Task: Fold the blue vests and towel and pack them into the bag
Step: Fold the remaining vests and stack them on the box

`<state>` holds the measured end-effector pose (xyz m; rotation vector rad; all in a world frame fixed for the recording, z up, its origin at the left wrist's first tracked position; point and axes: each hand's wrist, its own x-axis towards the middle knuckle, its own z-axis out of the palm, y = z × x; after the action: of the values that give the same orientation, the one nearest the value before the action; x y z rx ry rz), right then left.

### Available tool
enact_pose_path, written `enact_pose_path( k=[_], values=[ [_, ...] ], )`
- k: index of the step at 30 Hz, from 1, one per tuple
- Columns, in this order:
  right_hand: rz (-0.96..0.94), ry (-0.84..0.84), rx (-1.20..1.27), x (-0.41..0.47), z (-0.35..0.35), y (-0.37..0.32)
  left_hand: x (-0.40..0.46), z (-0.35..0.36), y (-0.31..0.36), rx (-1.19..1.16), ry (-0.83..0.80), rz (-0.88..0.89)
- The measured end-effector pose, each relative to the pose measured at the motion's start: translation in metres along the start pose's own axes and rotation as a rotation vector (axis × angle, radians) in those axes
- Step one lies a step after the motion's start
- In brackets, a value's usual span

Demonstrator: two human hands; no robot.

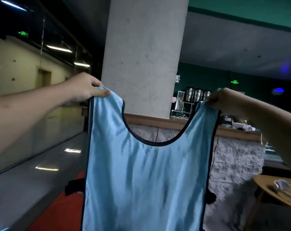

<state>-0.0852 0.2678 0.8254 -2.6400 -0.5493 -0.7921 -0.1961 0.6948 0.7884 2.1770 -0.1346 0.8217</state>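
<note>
A light blue vest with dark trim hangs spread out in front of me, held up in the air by its two shoulder straps. My left hand pinches the left strap between thumb and fingers. My right hand grips the right strap. The vest's lower part runs out of the frame at the bottom. Black side straps stick out at both edges low down. No bag or towel is in view.
A thick concrete pillar stands straight ahead behind a wooden-topped stone counter. A round wooden table with a small white item sits at the lower right. A glossy grey floor and a red mat lie to the left.
</note>
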Motion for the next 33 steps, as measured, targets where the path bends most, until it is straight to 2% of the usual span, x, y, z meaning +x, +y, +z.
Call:
enact_pose_path(
  k=[3,9,15,20,28,33],
  values=[
    [-0.017,-0.106,-0.02,0.016,0.033,0.007,0.014,0.028,-0.026,-0.033,-0.037,-0.07],
    [0.028,-0.221,0.068,0.052,0.147,0.035,0.06,0.111,-0.115,0.106,-0.097,-0.154],
    [0.051,-0.274,-0.009,0.119,0.295,0.081,0.121,0.212,-0.232,0.052,-0.123,-0.328],
    [0.162,-0.332,-0.01,0.162,0.432,0.13,0.16,0.297,-0.352,0.066,-0.125,-0.469],
    [0.263,-0.35,0.004,0.183,0.635,0.195,0.164,0.427,-0.508,0.146,-0.064,-0.585],
    [0.382,-0.275,-0.048,0.185,0.695,0.215,0.158,0.464,-0.555,0.179,-0.059,-0.541]
  ],
)
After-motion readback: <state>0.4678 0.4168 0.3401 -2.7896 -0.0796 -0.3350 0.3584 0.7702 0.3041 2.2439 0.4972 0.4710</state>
